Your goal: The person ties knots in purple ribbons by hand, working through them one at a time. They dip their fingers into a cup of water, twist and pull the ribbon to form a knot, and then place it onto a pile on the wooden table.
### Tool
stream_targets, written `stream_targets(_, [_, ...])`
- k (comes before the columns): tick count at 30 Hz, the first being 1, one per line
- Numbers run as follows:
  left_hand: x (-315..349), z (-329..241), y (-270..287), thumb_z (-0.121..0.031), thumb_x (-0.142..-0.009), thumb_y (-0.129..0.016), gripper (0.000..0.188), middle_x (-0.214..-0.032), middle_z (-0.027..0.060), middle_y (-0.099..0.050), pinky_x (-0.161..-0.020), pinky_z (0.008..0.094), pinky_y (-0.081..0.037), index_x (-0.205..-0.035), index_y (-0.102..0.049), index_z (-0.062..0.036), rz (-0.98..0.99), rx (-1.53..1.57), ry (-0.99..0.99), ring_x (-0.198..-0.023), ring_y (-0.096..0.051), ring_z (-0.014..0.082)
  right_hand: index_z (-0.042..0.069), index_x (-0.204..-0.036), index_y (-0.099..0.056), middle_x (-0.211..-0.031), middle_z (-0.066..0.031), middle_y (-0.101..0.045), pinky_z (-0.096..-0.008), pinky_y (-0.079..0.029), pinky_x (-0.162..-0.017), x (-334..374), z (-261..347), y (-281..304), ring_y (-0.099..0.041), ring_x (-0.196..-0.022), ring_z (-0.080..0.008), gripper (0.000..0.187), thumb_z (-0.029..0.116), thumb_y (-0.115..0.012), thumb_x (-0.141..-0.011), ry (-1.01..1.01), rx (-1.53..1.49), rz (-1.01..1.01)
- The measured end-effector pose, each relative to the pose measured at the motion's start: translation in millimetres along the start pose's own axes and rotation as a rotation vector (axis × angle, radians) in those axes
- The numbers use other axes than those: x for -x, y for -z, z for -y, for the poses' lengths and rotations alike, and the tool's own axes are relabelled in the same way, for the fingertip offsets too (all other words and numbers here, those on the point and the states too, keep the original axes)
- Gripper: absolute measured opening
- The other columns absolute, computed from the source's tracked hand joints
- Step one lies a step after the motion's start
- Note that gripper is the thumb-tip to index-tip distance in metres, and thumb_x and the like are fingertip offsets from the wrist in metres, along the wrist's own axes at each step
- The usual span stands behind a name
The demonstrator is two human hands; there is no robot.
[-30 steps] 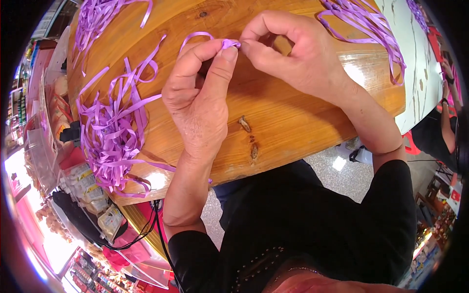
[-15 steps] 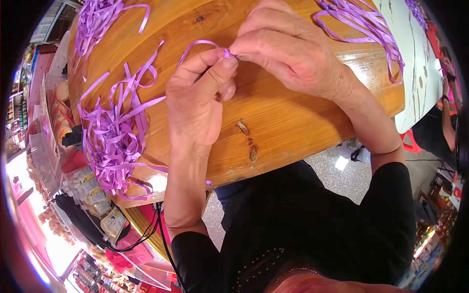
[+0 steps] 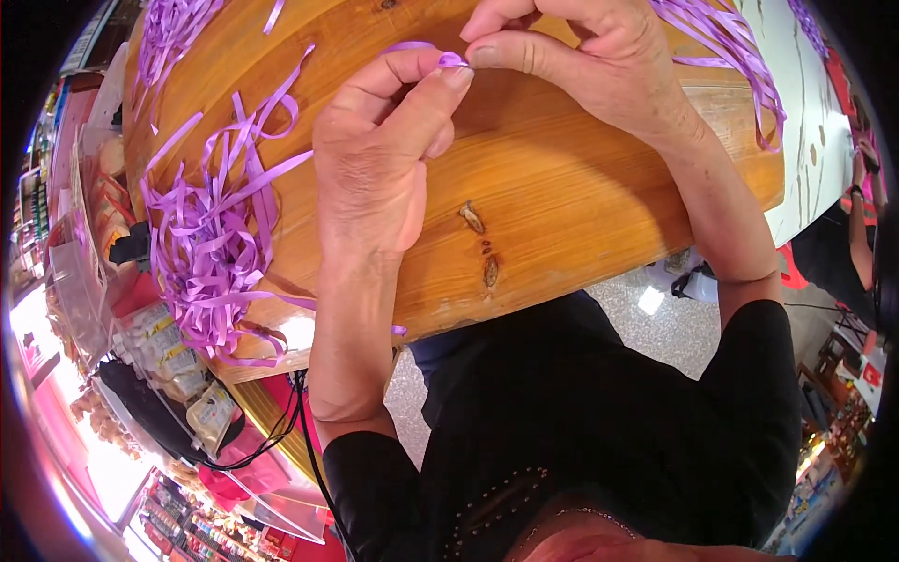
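Note:
Above the table, a narrow purple satin ribbon (image 3: 453, 60) is bent into a small loop or knot. My left hand (image 3: 375, 159) pinches it between thumb and forefinger, and part of its length curves behind the fingers. From the other side comes my right hand (image 3: 623, 80), thumb tip against the ribbon's end and forefinger tip close by in a pinch. How much ribbon lies between those right fingertips is hard to see. Left of my left wrist, a tangled heap of purple ribbons (image 3: 211, 253) lies along the table edge.
More purple ribbons lie at the wooden table's (image 3: 562, 234) far left (image 3: 173, 42) and far right (image 3: 726, 47). A white marbled surface (image 3: 813, 140) adjoins on the right. Packaged goods (image 3: 159, 342) and black cables (image 3: 298, 421) are at lower left. Another person's arm (image 3: 860, 225) shows far right.
Both hands have shifted slightly up and away with the ribbon. My right hand has turned, its thumb now lying along the ribbon's end. The whole view has shifted slightly.

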State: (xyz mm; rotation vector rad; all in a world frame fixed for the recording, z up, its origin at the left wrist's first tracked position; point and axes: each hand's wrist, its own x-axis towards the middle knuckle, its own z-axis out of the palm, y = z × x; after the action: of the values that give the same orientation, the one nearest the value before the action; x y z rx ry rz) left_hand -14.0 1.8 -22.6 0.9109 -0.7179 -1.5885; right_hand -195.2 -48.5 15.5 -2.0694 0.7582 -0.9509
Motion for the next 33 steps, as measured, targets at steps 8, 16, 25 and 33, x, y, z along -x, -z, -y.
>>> stream_targets(8, [2, 7, -6, 0.001, -0.079, -0.065, 0.011, -0.077, -0.0038, -0.056, -0.058, 0.0149, -0.038, -0.090, -0.063, 0.0002, -0.114, -0.247, -0.226, -0.067, -0.047, 0.0023, 0.000, -0.086, -0.063, -0.079, -0.0087, -0.061, -0.0254, -0.045, -0.064, -5, -28, -13, -0.059, -0.072, -0.0171, 0.009, 0.005, -0.066, -0.080, 0.366, -0.071, -0.091])
stream_targets(16, [0, 9, -1, 0.001, -0.082, -0.064, 0.011, -0.077, -0.0025, -0.057, -0.052, 0.0164, -0.032, -0.093, -0.062, 0.0005, 0.060, -0.008, -0.181, -0.063, -0.043, 0.0023, 0.001, -0.085, -0.061, -0.082, -0.0024, -0.063, -0.0212, -0.044, -0.066, 3, -3, -7, -0.056, -0.074, -0.0082, 0.009, 0.010, -0.063, -0.084, -0.400, -0.425, 0.043])
stream_targets(25, [5, 6, -2, -0.002, -0.083, -0.063, 0.012, -0.080, 0.0014, -0.059, -0.051, 0.0207, -0.031, -0.095, -0.061, 0.0012, 0.159, 0.146, -0.148, -0.059, -0.041, 0.0063, 0.000, -0.090, -0.061, -0.084, -0.0016, -0.062, -0.0206, -0.044, -0.072, 5, 5, -10, -0.055, -0.077, -0.0075, 0.012, 0.012, -0.062, -0.086, -0.663, -0.755, 0.051])
stream_targets(33, [3, 8, 2, -0.006, -0.087, -0.059, 0.014, -0.079, 0.0018, -0.058, -0.052, 0.0214, -0.031, -0.098, -0.061, 0.0015, 0.161, 0.245, -0.122, -0.061, -0.042, 0.0075, -0.001, -0.095, -0.058, -0.089, -0.0028, -0.061, -0.0229, -0.046, -0.073, 6, 12, -13, -0.057, -0.082, -0.0083, 0.013, 0.010, -0.058, -0.089, -0.492, -0.818, 0.049])
